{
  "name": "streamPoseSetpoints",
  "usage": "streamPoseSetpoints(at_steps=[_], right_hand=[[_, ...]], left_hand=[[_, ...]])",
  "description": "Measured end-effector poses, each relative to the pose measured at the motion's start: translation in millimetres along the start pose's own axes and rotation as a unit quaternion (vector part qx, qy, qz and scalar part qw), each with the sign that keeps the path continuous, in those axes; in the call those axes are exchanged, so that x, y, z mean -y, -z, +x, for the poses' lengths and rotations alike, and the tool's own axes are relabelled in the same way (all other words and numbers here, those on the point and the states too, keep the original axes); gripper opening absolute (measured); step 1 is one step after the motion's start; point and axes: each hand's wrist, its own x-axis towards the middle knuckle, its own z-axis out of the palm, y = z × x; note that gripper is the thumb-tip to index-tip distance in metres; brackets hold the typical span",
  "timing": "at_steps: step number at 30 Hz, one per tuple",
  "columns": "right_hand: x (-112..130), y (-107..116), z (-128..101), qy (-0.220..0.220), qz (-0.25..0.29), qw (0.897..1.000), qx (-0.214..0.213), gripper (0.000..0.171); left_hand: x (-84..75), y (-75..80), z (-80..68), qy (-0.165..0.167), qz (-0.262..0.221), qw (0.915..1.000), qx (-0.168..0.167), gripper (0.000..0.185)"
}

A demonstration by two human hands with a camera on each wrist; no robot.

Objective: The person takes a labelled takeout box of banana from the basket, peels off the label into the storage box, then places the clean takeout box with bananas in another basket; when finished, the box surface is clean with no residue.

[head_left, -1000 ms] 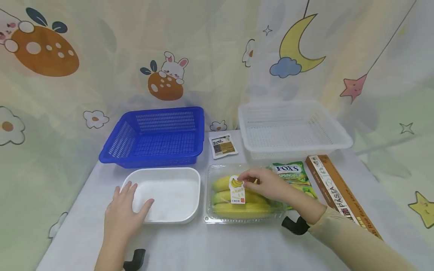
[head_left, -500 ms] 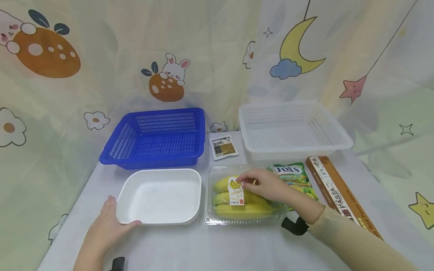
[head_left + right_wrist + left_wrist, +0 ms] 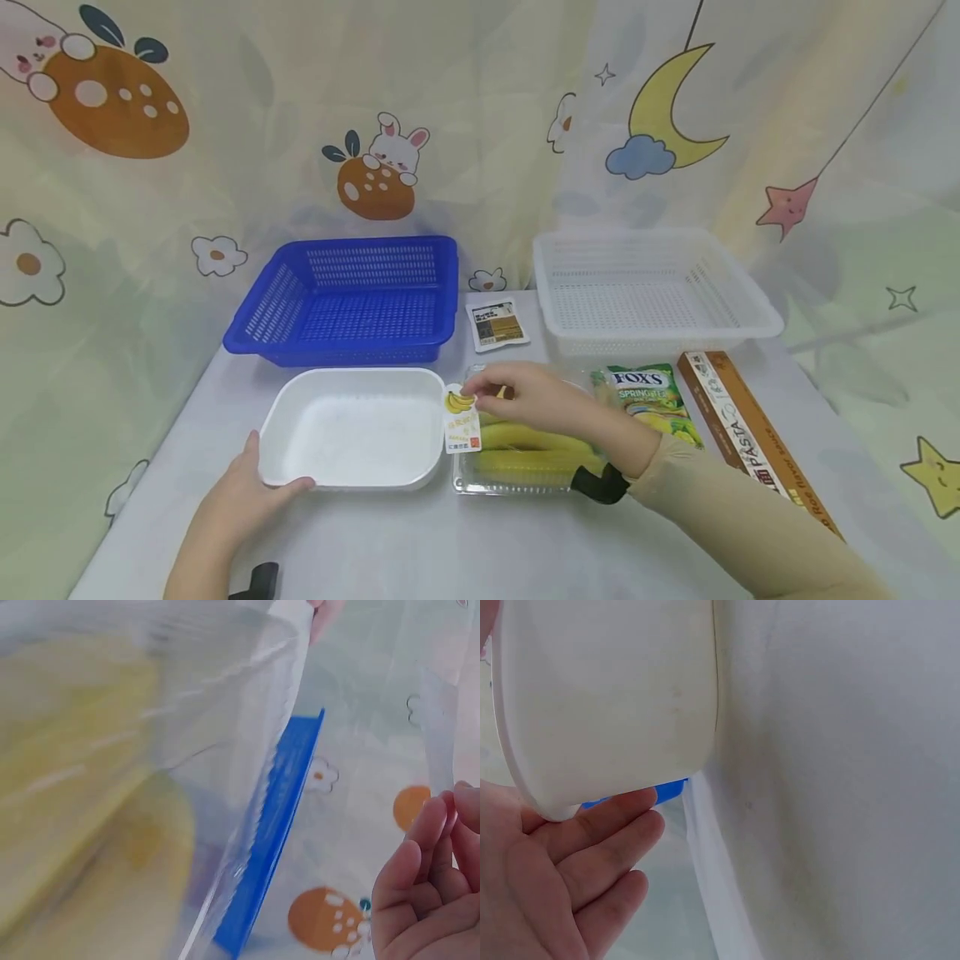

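My right hand (image 3: 536, 404) pinches the top of a small white label (image 3: 462, 429) with a banana picture on it, between thumb and fingertips. The label hangs over the gap between the tray and a clear plastic box (image 3: 468, 483) of bananas (image 3: 536, 462). In the right wrist view, the label (image 3: 439, 727) shows edge-on above the fingertips. My left hand (image 3: 232, 508) lies around the near left corner of a white tray (image 3: 352, 479), its thumb along the front rim. The left wrist view shows its fingers (image 3: 604, 855) extended against the tray's outer wall (image 3: 630, 690).
A blue basket (image 3: 345, 350) stands at the back left, a white basket (image 3: 660, 333) at the back right. Between them lies a small pouch (image 3: 497, 325). Right of the bananas are a green FOX'S candy bag (image 3: 648, 396) and a long pasta box (image 3: 757, 442).
My right hand has moved left, carrying the label off the banana box toward the tray. My left hand has shifted from over the tray to its near left corner.
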Motion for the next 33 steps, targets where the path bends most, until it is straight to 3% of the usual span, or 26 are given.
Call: streamPoseSetpoints(at_steps=[14, 22, 33], right_hand=[[39.9, -35.7, 96.1, -0.021, 0.035, 0.998, 0.052, 0.02], [38.6, -55.3, 140.6, -0.094, 0.144, 0.983, 0.058, 0.017], [22.1, -82.4, 171.1, -0.089, 0.065, 0.989, 0.098, 0.018]], left_hand=[[-4.7, -3.9, 5.3, -0.003, -0.015, 0.9999, -0.003, 0.126], [-3.9, -2.9, 7.7, 0.009, -0.011, 0.9999, 0.006, 0.129], [-2.6, -3.7, 4.3, 0.018, -0.012, 0.9998, 0.003, 0.128]])
